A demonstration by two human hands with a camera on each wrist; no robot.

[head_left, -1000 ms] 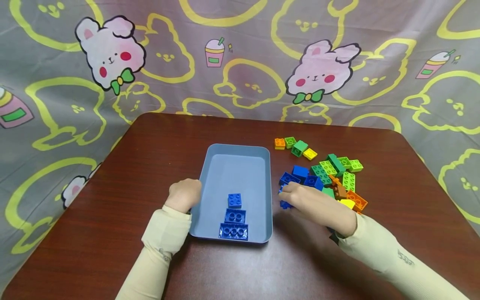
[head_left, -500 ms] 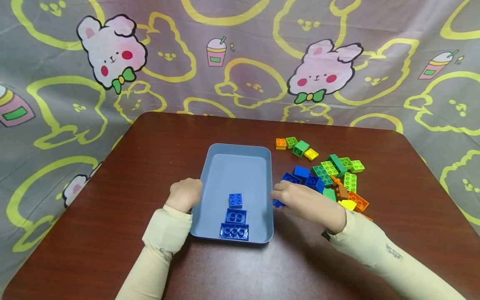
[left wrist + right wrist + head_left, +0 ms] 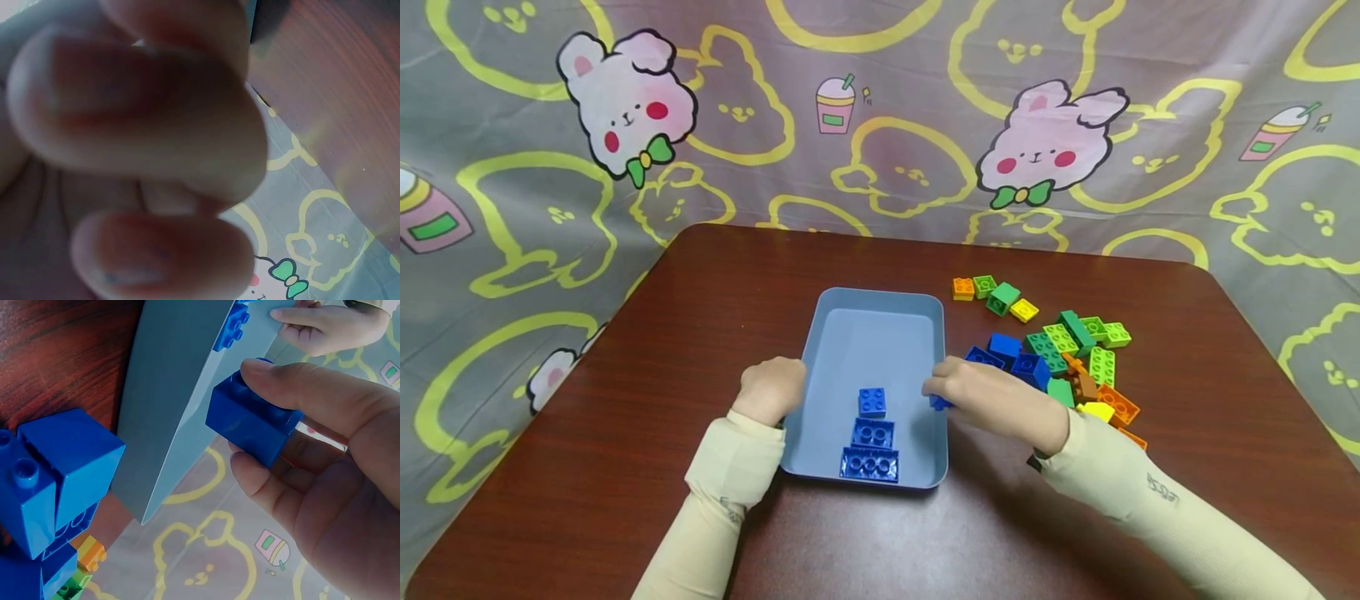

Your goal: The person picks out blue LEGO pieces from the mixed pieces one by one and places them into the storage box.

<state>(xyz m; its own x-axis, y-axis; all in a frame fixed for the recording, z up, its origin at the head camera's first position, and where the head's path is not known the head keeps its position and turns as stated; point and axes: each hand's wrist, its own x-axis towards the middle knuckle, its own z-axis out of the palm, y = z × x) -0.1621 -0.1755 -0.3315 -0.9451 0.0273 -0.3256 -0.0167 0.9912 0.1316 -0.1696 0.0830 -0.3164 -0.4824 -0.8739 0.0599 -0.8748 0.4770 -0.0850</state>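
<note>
Blue brick [image 3: 253, 422] sits pinched between the thumb and fingers of the right hand [image 3: 992, 398], held just above the right rim of the grey-blue tray [image 3: 880, 333]; a second ago that hand was still down among the loose bricks [image 3: 1060, 354] on the table [image 3: 625, 433], and half a second ago it was only partway across, so the brick has been lifted clear of the heap and carried to the tray's edge (it has not been set down yet). Inside the tray three blue bricks [image 3: 871, 433] already lie in a line toward the near end, smallest farthest away, unmoved across the frames. The left hand [image 3: 769, 390] rests against the tray's left wall, its fingers curled in; whether they actually grip the rim I cannot tell, since the wrist view shows only blurred fingertips [image 3: 144, 119] close to the lens. My reading is that another blue piece is about to join the row, with several blues left in the heap.
</note>
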